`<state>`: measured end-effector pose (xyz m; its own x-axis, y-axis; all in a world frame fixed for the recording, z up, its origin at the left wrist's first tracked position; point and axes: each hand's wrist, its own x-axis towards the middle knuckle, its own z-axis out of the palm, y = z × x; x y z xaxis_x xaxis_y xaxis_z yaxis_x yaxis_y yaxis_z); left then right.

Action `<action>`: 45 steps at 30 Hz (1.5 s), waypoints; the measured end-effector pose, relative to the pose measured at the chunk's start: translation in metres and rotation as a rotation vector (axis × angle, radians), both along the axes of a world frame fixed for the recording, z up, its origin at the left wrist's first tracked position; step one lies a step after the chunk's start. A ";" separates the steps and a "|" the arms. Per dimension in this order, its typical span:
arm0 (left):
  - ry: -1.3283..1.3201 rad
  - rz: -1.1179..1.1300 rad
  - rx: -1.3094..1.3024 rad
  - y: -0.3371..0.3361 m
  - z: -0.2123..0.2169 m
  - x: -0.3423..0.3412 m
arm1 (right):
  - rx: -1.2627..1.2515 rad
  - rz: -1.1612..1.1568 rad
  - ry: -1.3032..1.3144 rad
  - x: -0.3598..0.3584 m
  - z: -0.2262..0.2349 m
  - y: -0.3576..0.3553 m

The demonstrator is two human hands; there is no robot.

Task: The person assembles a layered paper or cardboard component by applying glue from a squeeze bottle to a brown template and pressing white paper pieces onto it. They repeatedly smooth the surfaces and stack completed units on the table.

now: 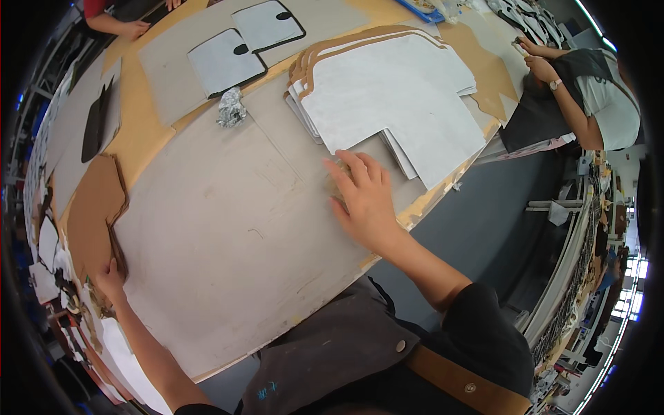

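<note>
My left hand [108, 279] is at the near end of a stack of brown shaped panels [93, 214] at the table's left. Its thumb lies on the top panel and its other fingers are mostly hidden at the edge. My right hand [366, 197] rests low over the grey board [228, 270], with its fingers curved round a small yellowish lump [337, 181], mostly covered. Just beyond that hand lies a fanned stack of white-faced panels [394, 90] with brown edges, its notched side toward me.
A crumpled silvery ball [231, 107] sits near two pale panels with black edging [228, 62]. A black strip [98, 121] lies at far left, a blue tray [422, 10] at the back. One co-worker [588, 97] stands at right; another's arm [128, 26] reaches in at top left.
</note>
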<state>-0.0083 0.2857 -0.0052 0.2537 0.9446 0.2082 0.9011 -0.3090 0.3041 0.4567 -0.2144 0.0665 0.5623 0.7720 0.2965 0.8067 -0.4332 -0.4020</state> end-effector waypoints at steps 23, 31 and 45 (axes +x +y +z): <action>0.209 0.034 -0.036 0.004 0.007 -0.007 | 0.201 0.026 0.240 0.017 -0.006 -0.010; -0.220 0.180 -0.124 0.016 0.011 -0.013 | 0.247 0.086 0.344 0.023 -0.002 -0.027; -0.871 0.510 -0.322 0.017 0.028 0.008 | 0.227 0.045 0.378 0.028 -0.008 -0.038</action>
<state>-0.0003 0.3031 0.0230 -0.3046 0.9403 -0.1518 0.3329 0.2545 0.9080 0.4847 -0.2526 0.0589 0.6309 0.7374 0.2413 0.6009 -0.2676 -0.7532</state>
